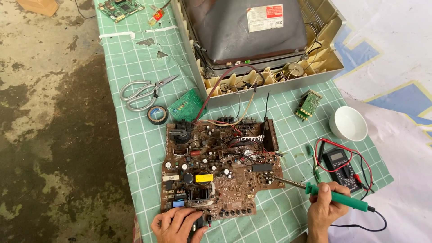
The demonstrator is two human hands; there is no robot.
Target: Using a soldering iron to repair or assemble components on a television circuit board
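Note:
A large brown circuit board (216,168) crowded with components lies on the green checked tablecloth (135,148). My left hand (175,225) rests on the board's near edge, fingers curled over the black parts there. My right hand (325,208) grips a soldering iron (335,198) with a green handle. Its metal tip (276,179) touches the board's right edge. Red and black wires run from the board up to an opened old television set (258,40) lying at the back.
Scissors (144,92), a roll of black tape (157,114) and a small green board (185,105) lie left of the set. A white bowl (348,123), a black multimeter (339,163) with red leads and another small board (308,104) sit on the right. Stained concrete floor (54,126) lies left.

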